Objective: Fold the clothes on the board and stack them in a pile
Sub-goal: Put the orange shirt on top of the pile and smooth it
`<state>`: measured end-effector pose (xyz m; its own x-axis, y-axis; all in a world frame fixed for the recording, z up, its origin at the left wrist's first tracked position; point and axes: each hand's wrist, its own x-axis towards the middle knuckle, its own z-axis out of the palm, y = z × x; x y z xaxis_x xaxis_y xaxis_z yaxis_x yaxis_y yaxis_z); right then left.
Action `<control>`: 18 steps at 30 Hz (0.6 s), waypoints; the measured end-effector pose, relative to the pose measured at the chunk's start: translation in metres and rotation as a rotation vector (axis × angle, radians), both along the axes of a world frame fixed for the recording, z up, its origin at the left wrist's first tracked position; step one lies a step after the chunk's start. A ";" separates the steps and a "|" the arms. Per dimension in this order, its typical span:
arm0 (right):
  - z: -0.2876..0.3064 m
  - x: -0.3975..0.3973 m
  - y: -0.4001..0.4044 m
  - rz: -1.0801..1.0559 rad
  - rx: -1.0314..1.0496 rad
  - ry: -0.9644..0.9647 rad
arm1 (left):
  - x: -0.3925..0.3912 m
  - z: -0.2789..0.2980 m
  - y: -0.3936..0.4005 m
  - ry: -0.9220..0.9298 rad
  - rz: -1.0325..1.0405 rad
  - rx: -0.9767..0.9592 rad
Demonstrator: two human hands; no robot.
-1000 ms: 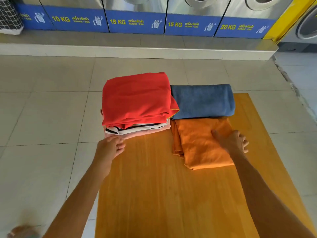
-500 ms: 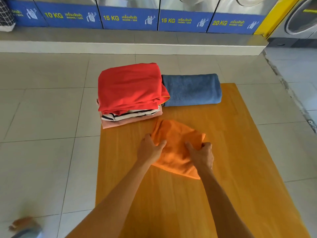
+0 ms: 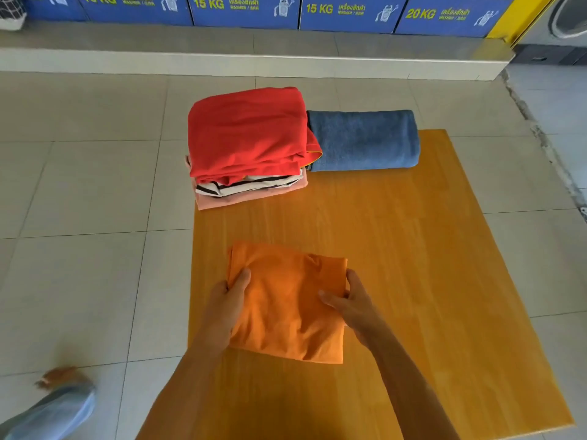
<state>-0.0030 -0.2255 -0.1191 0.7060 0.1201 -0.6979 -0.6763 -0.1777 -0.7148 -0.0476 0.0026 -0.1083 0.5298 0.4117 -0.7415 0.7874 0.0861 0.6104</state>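
A folded orange garment sits over the near middle of the wooden board. My left hand grips its left edge with the thumb on top. My right hand grips its right edge the same way. At the board's far left corner stands a pile of folded clothes: a red garment on top, a black-and-white striped one and a pink one beneath. A folded blue towel lies right beside the pile on the far edge of the board.
The board lies on a tiled floor. A raised step with blue-panelled washing machines runs along the back. My knee in light blue cloth shows at the bottom left.
The orange garment has come from the board's far right, beside the towel, toward me to the near middle. My left hand left the pile, and both hands now hold the garment's sides.
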 end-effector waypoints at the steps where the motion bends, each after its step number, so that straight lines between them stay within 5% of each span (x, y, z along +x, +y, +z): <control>1: -0.002 0.001 0.004 0.022 -0.032 -0.005 | 0.000 0.003 0.004 -0.007 0.043 -0.011; 9: 0.060 0.067 0.029 0.011 0.057 -0.194 | 0.031 0.048 0.053 -0.232 0.255 -0.122; 18: 0.146 0.229 0.114 0.007 0.070 -0.502 | 0.174 0.135 0.122 -0.492 0.210 -0.051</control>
<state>0.2264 -0.1112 0.0265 0.9515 0.1603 -0.2625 -0.2449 -0.1214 -0.9619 0.1261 0.1248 0.0266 0.7296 0.5165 -0.4482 0.3720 0.2503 0.8939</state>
